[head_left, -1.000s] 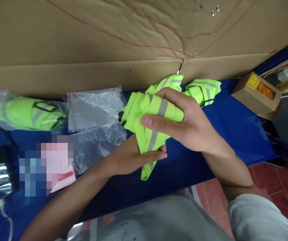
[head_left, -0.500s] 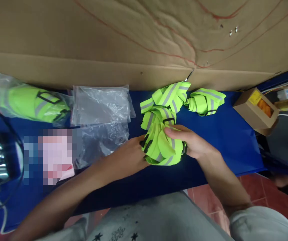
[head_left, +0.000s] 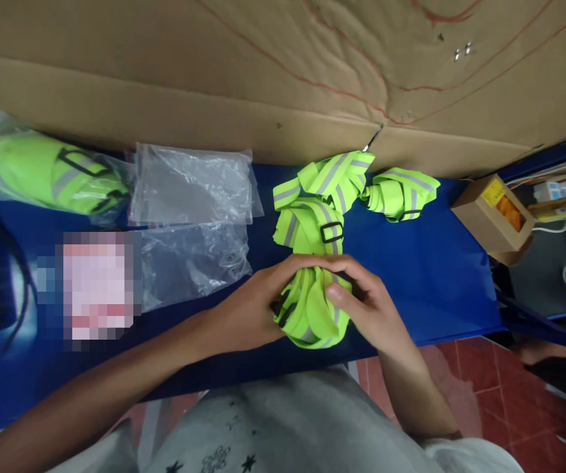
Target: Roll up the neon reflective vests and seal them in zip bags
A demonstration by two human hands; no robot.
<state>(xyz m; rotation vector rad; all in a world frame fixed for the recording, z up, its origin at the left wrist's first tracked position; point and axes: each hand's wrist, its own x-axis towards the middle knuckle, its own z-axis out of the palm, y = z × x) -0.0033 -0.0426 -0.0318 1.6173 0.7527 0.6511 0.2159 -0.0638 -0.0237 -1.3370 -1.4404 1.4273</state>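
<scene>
A rolled bundle of neon yellow reflective strap [head_left: 312,312], with grey stripes and black buckles, is cupped between both hands near the table's front edge. My left hand [head_left: 258,299] wraps its left and far side, the fingers partly hidden. From the right, my right hand [head_left: 366,295] grips it, the thumb pressed on top and the fingers curled round the far side. Just beyond the hands lie two more strap bundles, one with a black buckle [head_left: 307,223] and one behind it [head_left: 337,180]. Another strap bundle [head_left: 404,195] sits to their right.
Clear plastic bags [head_left: 192,187] lie left of centre on the blue table [head_left: 425,282]. A bagged strap bundle [head_left: 37,171] is at far left, above a blurred-out pink item [head_left: 96,282]. Brown cardboard [head_left: 165,98] stands along the back; an open carton [head_left: 492,217] sits at right.
The held bundle has come slightly closer to my body. My right hand's fingers have moved over its far side, and my left hand now shows more around it.
</scene>
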